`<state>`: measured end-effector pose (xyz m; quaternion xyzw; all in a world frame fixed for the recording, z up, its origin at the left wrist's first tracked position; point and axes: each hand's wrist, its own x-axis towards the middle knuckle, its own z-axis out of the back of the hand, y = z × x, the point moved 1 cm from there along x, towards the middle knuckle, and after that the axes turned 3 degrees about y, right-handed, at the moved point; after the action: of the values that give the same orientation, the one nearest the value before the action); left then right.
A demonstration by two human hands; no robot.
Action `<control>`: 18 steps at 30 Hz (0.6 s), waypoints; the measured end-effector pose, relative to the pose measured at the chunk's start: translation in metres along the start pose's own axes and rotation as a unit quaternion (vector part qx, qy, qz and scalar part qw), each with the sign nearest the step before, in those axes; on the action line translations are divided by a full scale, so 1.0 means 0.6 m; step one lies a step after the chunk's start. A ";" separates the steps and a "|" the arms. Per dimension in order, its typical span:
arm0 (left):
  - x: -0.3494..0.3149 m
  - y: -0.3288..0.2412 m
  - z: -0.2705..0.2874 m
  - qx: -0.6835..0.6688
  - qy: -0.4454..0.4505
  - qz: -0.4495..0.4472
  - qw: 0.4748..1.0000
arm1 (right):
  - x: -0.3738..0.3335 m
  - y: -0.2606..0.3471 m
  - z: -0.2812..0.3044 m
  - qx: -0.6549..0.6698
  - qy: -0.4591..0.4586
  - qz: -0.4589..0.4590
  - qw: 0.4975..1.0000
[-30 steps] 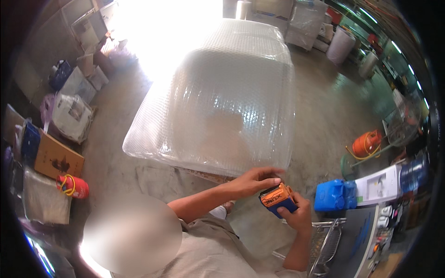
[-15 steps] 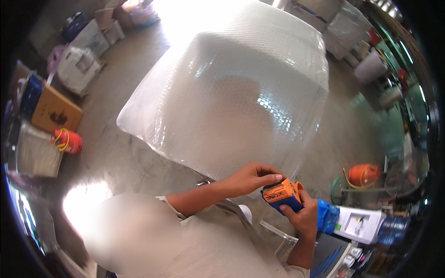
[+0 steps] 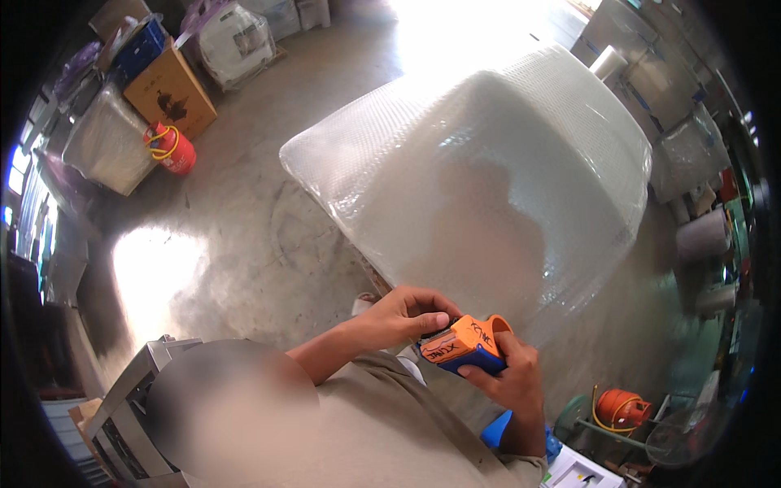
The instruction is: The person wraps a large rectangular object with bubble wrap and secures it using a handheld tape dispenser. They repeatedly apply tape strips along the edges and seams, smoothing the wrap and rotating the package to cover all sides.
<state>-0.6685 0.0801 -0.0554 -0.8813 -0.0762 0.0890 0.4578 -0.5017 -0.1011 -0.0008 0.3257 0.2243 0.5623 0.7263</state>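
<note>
An orange-and-blue tape dispenser (image 3: pixel 468 343) with dark handwriting on it is held in front of my body. My right hand (image 3: pixel 514 368) grips its body from the right, the thumb along the blue side and the fingers near an orange ring. My left hand (image 3: pixel 407 315) is at the dark front edge, thumb on top and fingers curled behind; what lies under the fingertips is hidden. Beyond the hands stands a large bulky item wrapped in clear bubble wrap (image 3: pixel 455 220), its top shiny, with a dark shadow or reflection across it.
A red gas cylinder (image 3: pixel 172 149) with a yellow hose stands at the left by a brown carton (image 3: pixel 175 93). Another orange cylinder (image 3: pixel 622 408) is at the lower right near a white tray (image 3: pixel 576 472). A metal frame (image 3: pixel 130 411) sits at the lower left.
The view has swung, so the wrapped item sits further right and the left-side goods show more. Both hands stay on the tape dispenser, which now appears slightly lower and further left.
</note>
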 end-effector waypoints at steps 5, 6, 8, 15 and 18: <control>-0.032 -0.008 0.118 -0.107 0.017 -0.013 0.994 | 0.095 0.053 -0.053 -0.009 0.059 -0.034 0.998; -0.037 -0.012 0.145 -0.121 0.016 -0.017 0.992 | 0.116 0.064 -0.069 -0.015 0.061 -0.033 0.997; -0.046 -0.029 0.191 -0.110 0.006 -0.022 0.994 | 0.149 0.080 -0.098 -0.029 0.069 -0.040 0.996; -0.078 -0.088 0.325 -0.160 -0.062 -0.041 0.984 | 0.283 0.150 -0.166 -0.006 0.133 -0.072 0.988; -0.094 -0.115 0.361 -0.056 -0.032 -0.101 0.993 | 0.319 0.158 -0.180 -0.007 0.122 -0.006 0.992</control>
<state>-0.7763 0.2791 -0.1163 -0.8900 -0.1844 0.0655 0.4118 -0.5890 0.1216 0.0017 0.2483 0.3092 0.5952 0.6989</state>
